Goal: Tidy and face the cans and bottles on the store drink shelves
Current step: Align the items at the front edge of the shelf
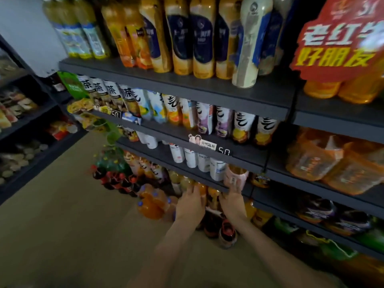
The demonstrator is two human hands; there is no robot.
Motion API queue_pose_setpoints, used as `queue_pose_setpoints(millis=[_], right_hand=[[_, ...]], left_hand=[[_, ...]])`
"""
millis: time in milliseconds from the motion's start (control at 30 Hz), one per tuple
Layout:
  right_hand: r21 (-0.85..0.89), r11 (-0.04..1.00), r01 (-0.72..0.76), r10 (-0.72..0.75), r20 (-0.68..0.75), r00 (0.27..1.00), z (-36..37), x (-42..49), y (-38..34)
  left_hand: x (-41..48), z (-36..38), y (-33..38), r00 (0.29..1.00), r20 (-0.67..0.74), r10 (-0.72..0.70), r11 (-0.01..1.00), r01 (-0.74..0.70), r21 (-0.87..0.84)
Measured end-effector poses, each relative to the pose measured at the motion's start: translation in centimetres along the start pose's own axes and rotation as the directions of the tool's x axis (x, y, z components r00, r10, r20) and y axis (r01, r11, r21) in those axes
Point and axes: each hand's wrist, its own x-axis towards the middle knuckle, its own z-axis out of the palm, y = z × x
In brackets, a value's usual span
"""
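Observation:
A pink-labelled bottle (238, 173) stands at the front edge of the third dark shelf (203, 173), to the right of a row of white bottles (191, 157). My right hand (232, 201) reaches up from below, and its straight fingers touch the base of the pink bottle. My left hand (190, 203) is just to its left, fingers extended toward the orange-capped bottles (200, 188) on the shelf underneath. Neither hand visibly wraps around a bottle. The image is blurred around the fingertips.
Tall yellow and navy bottles (202, 38) fill the top shelf, and tea and soda bottles (222, 121) the second. A red promotional sign (340, 36) hangs at upper right over shrink-wrapped orange packs (332, 161). Cola and orange soda bottles (149, 202) stand on the floor. Another rack (22, 121) stands at left.

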Motion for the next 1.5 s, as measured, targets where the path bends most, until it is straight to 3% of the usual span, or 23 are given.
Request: queue_pose_setpoints(millis=[100, 233, 367, 500, 700, 867, 1000, 1100, 1267, 1400, 1500], right_hand=[[0.089, 0.979, -0.183, 0.195, -0.148, 0.97, 2.1, 3.1, 2.4], [0.259, 0.946, -0.193, 0.288, -0.406, 0.867, 4.4, 7.4, 5.8], [0.208, 0.978, -0.03, 0.152, -0.597, 0.788, 6.7, 11.9, 7.5], [0.084, 0.992, 0.097, -0.013, -0.687, 0.727, 8.6, 15.6, 9.6], [0.014, 0.995, 0.096, -0.06, -0.681, 0.729, 9.9, 17.9, 12.2], [-0.013, 0.992, 0.127, -0.103, -0.668, 0.737, 9.0, 18.1, 13.8], [0.053, 0.987, 0.15, -0.084, -0.628, 0.774, 7.8, 17.5, 14.4], [0.056, 0.984, 0.171, -0.107, -0.585, 0.804, 7.0, 17.1, 14.9], [0.022, 0.989, 0.146, -0.104, -0.599, 0.794, 7.3, 17.0, 14.6], [0.005, 0.993, 0.115, -0.088, -0.614, 0.784, 7.9, 17.1, 14.0], [-0.026, 0.994, 0.11, -0.103, -0.606, 0.789, 8.4, 17.3, 13.8]], left_hand=[[3.9, 2.2, -1.4, 0.996, 0.057, 0.075, 0.996, -0.077, 0.039], [9.4, 7.3, -3.3, 0.973, -0.057, 0.224, 0.975, -0.224, 0.0], [16.4, 12.0, -5.0, 0.987, -0.034, 0.155, 0.958, -0.159, -0.237], [21.9, 16.5, -5.8, 0.954, -0.227, 0.197, 0.839, -0.284, -0.464], [26.5, 22.8, -4.3, 0.925, -0.332, 0.186, 0.643, -0.37, -0.671], [26.8, 24.9, -3.2, 0.84, -0.537, 0.076, 0.702, -0.427, -0.57], [27.5, 26.0, -3.1, 0.783, -0.61, 0.122, 0.785, -0.453, -0.423], [27.0, 26.1, -3.1, 0.811, -0.577, 0.096, 0.782, -0.42, -0.461], [27.1, 26.2, -3.3, 0.9, -0.426, 0.091, 0.548, -0.402, -0.733], [27.2, 25.9, -3.0, 0.879, -0.475, 0.031, 0.604, -0.395, -0.692], [26.7, 25.4, -1.9, 0.839, -0.543, -0.034, 0.747, -0.339, -0.571]])
